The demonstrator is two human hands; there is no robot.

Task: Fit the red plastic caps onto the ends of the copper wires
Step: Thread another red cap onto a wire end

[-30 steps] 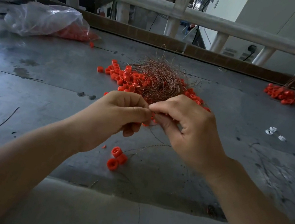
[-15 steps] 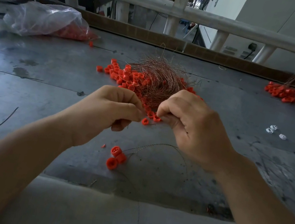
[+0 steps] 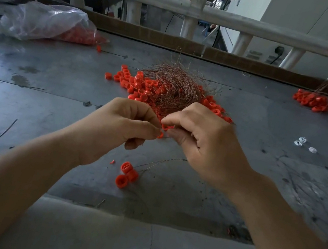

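I see both forearms reaching far, left hand [image 3: 123,126] and right hand [image 3: 206,140] meeting at pinched fingertips, fingers curled.

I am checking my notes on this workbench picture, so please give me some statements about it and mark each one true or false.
1. A red cap is pinched between the fingertips of the left hand and the right hand. True.
2. The copper wire bundle lies inside the plastic bag. False: it lies on the table among loose red caps; the bag is at the far left.
3. A group of three red caps lies close together on the table, nearer the person than the hands. True.
4. The small white pieces lie left of the hands. False: they lie on the right.
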